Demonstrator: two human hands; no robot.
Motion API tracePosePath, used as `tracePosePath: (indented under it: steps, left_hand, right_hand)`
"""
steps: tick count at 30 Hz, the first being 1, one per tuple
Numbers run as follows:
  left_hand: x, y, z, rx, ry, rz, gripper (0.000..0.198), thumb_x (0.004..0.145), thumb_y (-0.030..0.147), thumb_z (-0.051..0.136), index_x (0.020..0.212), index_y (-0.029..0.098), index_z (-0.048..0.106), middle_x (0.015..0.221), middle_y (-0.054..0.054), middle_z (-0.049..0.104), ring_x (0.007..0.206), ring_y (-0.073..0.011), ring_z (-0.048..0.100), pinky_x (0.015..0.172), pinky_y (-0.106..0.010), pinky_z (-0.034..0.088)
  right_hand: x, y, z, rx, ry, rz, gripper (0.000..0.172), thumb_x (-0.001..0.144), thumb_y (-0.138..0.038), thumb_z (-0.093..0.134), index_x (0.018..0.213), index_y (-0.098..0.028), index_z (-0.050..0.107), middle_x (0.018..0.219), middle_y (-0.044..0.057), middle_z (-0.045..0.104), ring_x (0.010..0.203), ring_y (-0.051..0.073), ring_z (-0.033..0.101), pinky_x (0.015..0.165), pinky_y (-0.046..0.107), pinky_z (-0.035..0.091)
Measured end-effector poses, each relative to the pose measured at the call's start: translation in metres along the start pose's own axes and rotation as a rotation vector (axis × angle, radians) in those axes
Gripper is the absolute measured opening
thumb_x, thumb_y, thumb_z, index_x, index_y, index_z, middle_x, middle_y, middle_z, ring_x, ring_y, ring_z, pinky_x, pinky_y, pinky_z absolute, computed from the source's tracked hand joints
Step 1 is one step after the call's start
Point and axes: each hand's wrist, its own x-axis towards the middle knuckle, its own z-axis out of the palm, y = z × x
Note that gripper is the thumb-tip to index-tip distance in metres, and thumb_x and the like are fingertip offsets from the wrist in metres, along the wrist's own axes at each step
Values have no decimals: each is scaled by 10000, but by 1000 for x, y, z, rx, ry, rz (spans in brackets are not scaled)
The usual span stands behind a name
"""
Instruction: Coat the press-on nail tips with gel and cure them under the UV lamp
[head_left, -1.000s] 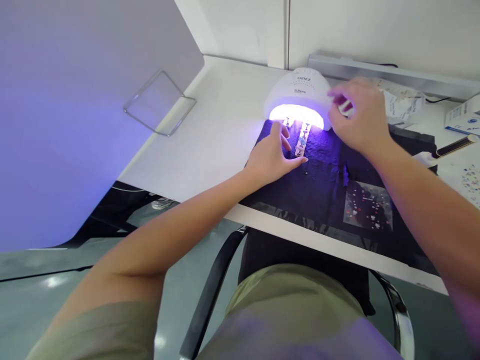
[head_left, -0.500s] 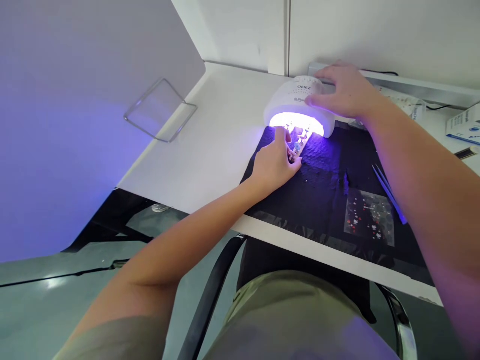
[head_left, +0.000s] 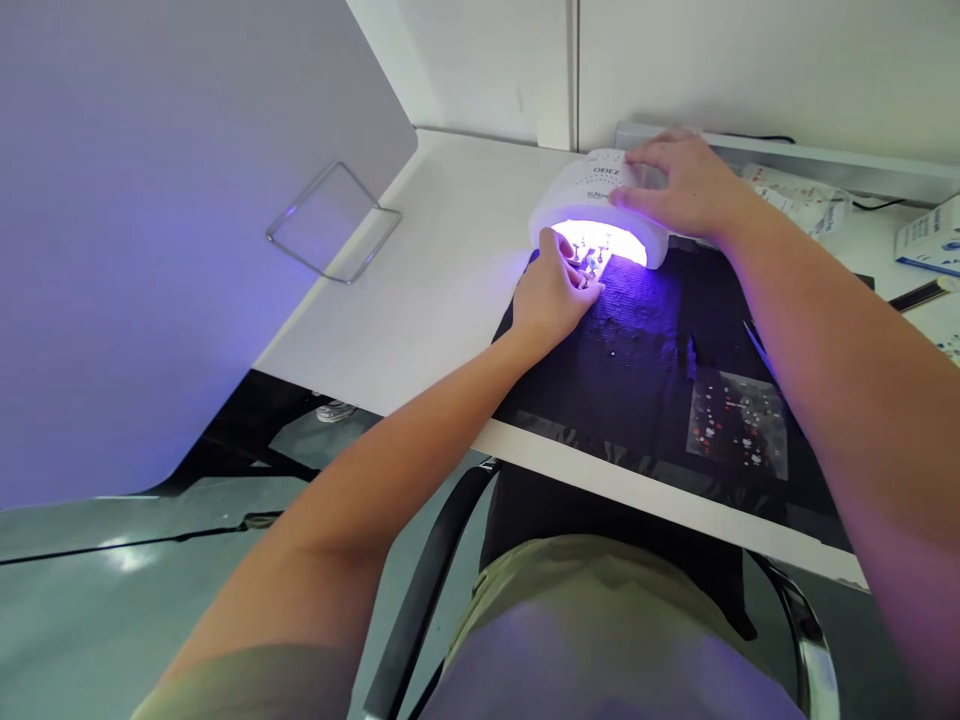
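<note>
A white nail lamp (head_left: 562, 195) stands at the back of the black mat (head_left: 645, 360), glowing violet-white inside its opening. My left hand (head_left: 553, 295) is closed on the near end of a narrow nail tip stand (head_left: 598, 268), whose far part lies inside the lit opening. Small nail tips on short posts show on the stand, though glare washes out their detail. On the lamp's right side rests my right hand (head_left: 679, 185), its thumb on the front of the casing and its fingers over the top.
A clear sheet of small red and white decorations (head_left: 739, 425) lies on the mat's right. Blue tweezers (head_left: 759, 345) are partly behind my right forearm. Plastic packets (head_left: 802, 200) and a white box (head_left: 930, 235) sit at the back right. A wire frame (head_left: 334, 220) is at the left panel.
My left hand has pushed the nail tip stand farther into the lamp's opening. My right hand stays on the lamp. The view has shifted slightly.
</note>
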Motion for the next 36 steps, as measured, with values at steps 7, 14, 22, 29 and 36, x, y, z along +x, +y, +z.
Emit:
tracePosePath:
  steps: [7, 14, 22, 29, 36]
  left_hand:
    - [15, 7, 13, 105, 19, -9, 458, 902, 256, 920, 1160, 276, 542, 1009, -24, 784, 990, -269, 756, 852, -449, 556]
    - [21, 13, 18, 126, -12, -8, 391, 969, 221, 860, 1208, 242, 552, 1135, -46, 791, 1120, -324, 759, 916, -473, 555]
    - [9, 4, 1, 203, -75, 120, 366, 979, 282, 794, 1306, 229, 640, 1121, -58, 815, 957, -263, 744, 880, -439, 556]
    - [-7, -23, -30, 384, -241, 396, 483, 1024, 353, 640, 1470, 190, 729, 1489, -154, 755, 1423, -382, 647, 1171, -523, 531]
    - [-7, -29, -36, 502, -300, 490, 613, 1066, 404, 511, 1609, 152, 648, 1738, -167, 559, 1437, -445, 573, 1184, -615, 472]
  right_hand:
    - [1, -1, 1, -69, 55, -36, 488, 1040, -493, 729, 1441, -221, 671, 1475, 115, 698, 1260, 263, 716, 1054, 522, 650]
    - [3, -1, 2, -116, 60, -51, 482, 1041, -495, 727, 1434, -220, 679, 1477, 120, 700, 1268, 262, 714, 1068, 520, 644]
    - [-29, -3, 6, -125, 252, -103, 488, 1114, -435, 579, 1521, -170, 631, 1541, 183, 660, 1388, 284, 644, 1203, 551, 551]
    - [-94, -13, 30, -266, -141, -383, 498, 1078, -449, 423, 1346, -243, 789, 1376, 154, 765, 1237, 357, 671, 1072, 558, 532]
    - [-100, -32, 54, -345, -196, -327, 756, 1116, -633, 257, 1602, -190, 629, 1569, 246, 658, 1305, 414, 652, 989, 553, 530]
